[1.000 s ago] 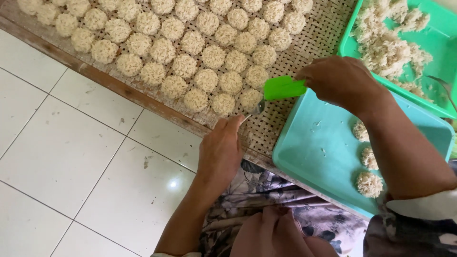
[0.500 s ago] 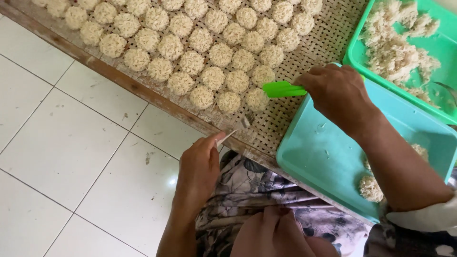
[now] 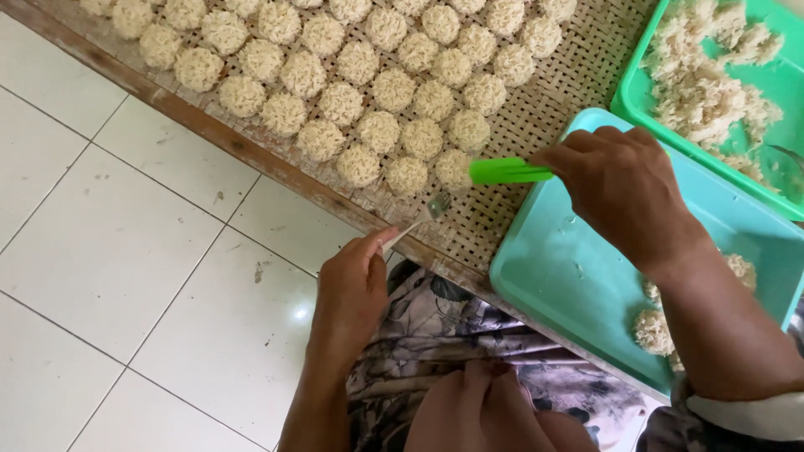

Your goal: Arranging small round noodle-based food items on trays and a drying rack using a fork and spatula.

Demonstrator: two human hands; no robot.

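Observation:
My right hand (image 3: 624,188) grips a bright green plastic tool (image 3: 509,172), its flat end lying over the woven bamboo mat (image 3: 544,117) beside a round noodle patty (image 3: 455,167). My left hand (image 3: 352,293) pinches the handle of a small metal fork (image 3: 423,218), whose tines rest on the mat near its wooden edge. Rows of several round noodle patties (image 3: 377,84) cover the mat. My right wrist crosses a teal tray (image 3: 569,276) that holds a few patties (image 3: 655,331) at its right side.
A green tray (image 3: 779,84) at the upper right holds a heap of loose noodles (image 3: 699,84). White floor tiles (image 3: 126,251) lie to the left of the mat's wooden frame (image 3: 251,155). My lap, in patterned cloth (image 3: 452,335), is below.
My left hand has drawn back from the mat edge toward my lap, with the fork now in view. My right hand with the green tool has stayed near the last patty.

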